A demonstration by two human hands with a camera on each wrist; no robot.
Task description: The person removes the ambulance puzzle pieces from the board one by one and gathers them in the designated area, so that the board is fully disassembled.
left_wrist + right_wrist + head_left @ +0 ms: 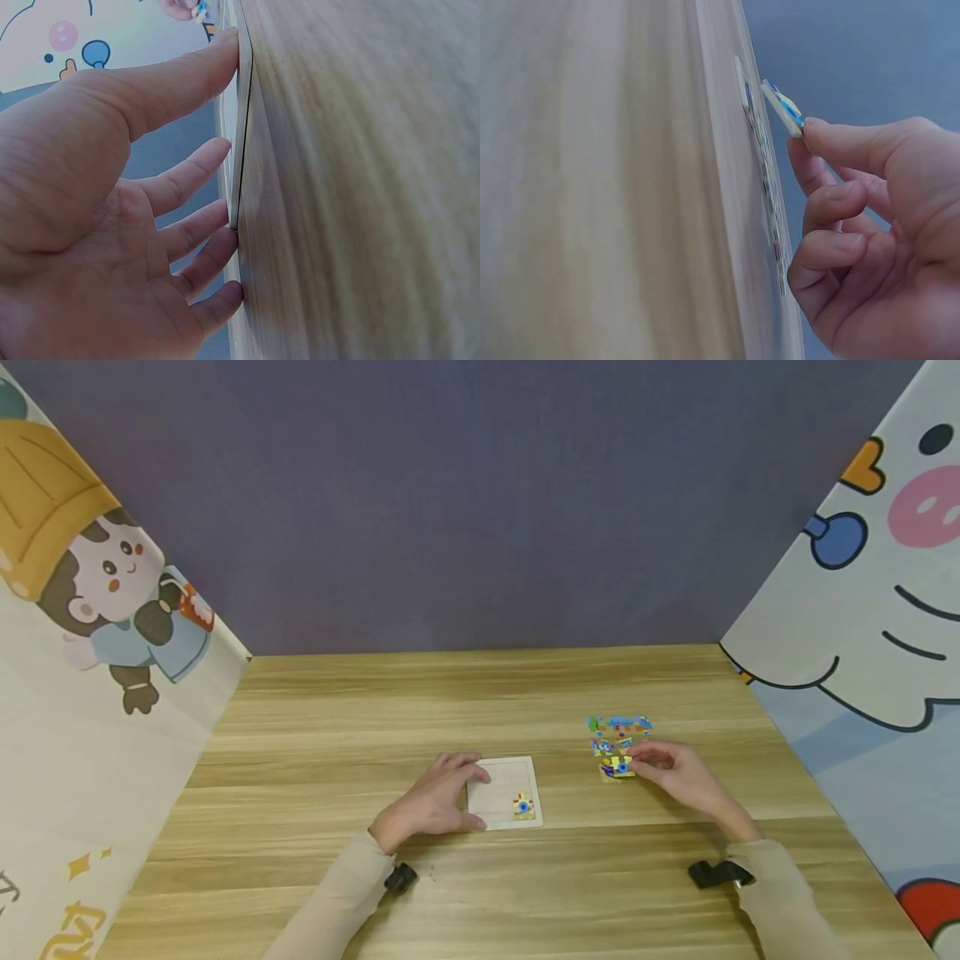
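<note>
A pale square puzzle board lies on the table in the head view, with one colourful puzzle piece in its lower right corner. My left hand spreads over the board's left side, thumb at the near corner and fingers at the far one. In the left wrist view its loosely extended fingertips touch the board's edge. My right hand pinches a flat puzzle piece between thumb and forefinger, tilted and raised off the table in the right wrist view. Its other fingers are curled.
Several loose puzzle pieces lie in rows on the wooden table, right of the board and beneath my right hand. A dark panel closes off the back. Cartoon-printed panels stand at the left and right sides.
</note>
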